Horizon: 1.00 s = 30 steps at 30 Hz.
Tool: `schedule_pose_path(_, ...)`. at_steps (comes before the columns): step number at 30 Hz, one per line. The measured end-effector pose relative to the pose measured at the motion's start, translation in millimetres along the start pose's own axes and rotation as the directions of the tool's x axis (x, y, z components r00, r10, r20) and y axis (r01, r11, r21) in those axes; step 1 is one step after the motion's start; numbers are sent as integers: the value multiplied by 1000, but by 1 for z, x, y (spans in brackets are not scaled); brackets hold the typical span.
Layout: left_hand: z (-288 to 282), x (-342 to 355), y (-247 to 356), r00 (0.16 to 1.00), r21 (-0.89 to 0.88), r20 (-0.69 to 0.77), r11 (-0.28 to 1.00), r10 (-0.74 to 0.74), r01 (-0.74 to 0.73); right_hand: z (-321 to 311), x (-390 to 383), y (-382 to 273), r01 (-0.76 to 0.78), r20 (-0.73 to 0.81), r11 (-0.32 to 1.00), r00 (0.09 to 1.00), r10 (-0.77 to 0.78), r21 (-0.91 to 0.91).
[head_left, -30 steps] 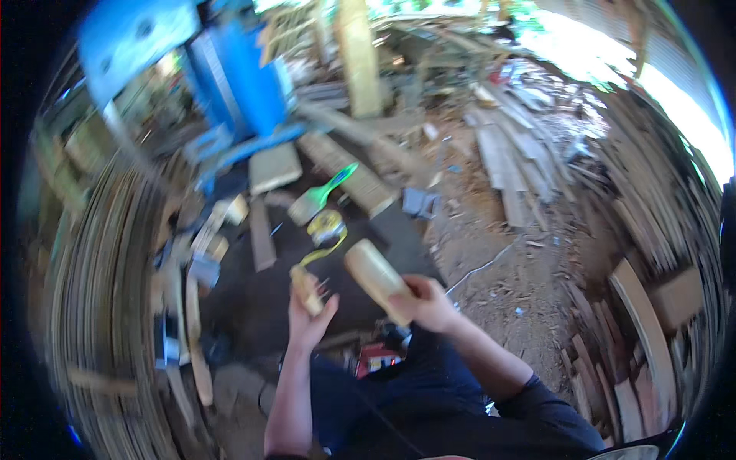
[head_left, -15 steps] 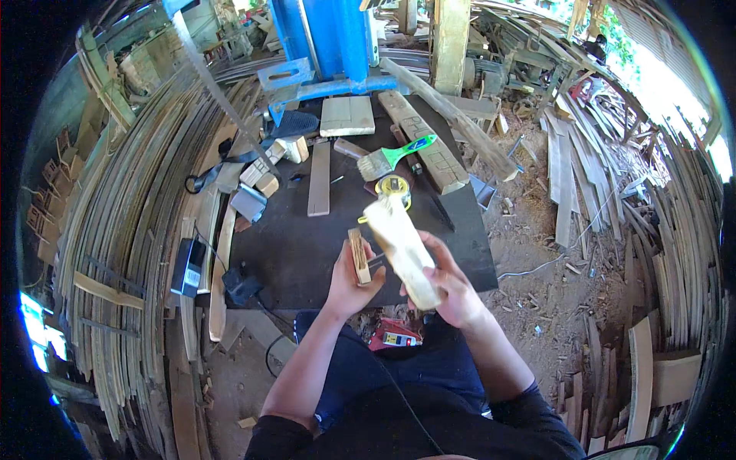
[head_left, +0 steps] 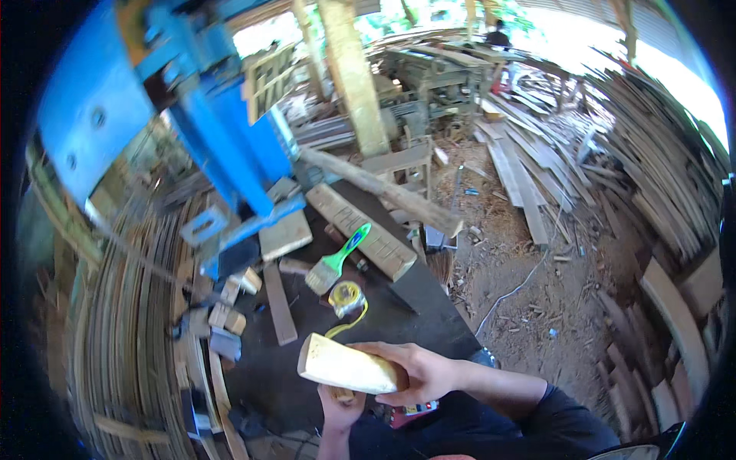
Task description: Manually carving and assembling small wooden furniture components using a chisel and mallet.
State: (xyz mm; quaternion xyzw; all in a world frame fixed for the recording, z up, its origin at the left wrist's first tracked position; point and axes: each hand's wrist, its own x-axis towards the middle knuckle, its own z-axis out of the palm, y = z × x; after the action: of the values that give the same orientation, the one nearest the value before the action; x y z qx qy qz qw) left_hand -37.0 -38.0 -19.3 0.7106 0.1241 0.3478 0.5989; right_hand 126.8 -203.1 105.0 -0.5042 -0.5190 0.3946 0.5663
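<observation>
My right hand (head_left: 423, 374) grips a pale, chunky wood block (head_left: 343, 360), now tilted nearly sideways. My left hand (head_left: 339, 410) is just beneath it, closed on a smaller wood piece (head_left: 343, 395), largely hidden by the block. Both are over the near edge of a dark tabletop (head_left: 264, 368). Beyond them a yellow tape measure (head_left: 346, 296), some tape drawn out toward my hands, lies beside a green-handled paintbrush (head_left: 336, 259). A marked board (head_left: 360, 230), a thin slat (head_left: 277, 303) and small offcuts (head_left: 225, 314) also lie on the top.
A blue machine (head_left: 222, 146) with a long blade stands beyond the table. Stacked strips (head_left: 119, 322) line the left, leaning boards (head_left: 652, 169) the right. A cord (head_left: 498, 303) crosses the debris-strewn floor. A person (head_left: 497, 37) is in the far background.
The view has swung, so the table sits lower in it. My right hand has turned the block from steeply upright to nearly sideways, covering much of the piece in my left hand.
</observation>
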Motion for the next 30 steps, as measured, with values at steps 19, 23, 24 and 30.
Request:
schedule_pose_path(19, -18, 13, -22, 978, 60, 187, 993, 90, -102, -4, -27, -14, 419, -430, 879, 767, -477, -228)
schedule_pose_path(23, -10, 11, 5, 982, 61, 186, 997, 32, -44, 4, -43, 11, -221, -106, 830, 975, 194, -512)
schedule_pose_path(24, -12, 9, -8, 986, 72, 163, 997, 22, -34, 5, -53, 15, -69, -170, 970, 985, 30, -233)
schedule_pose_path(30, -21, 9, -26, 991, 179, 118, 983, -69, 47, -7, -42, -41, 369, -255, 805, 815, -521, -465)
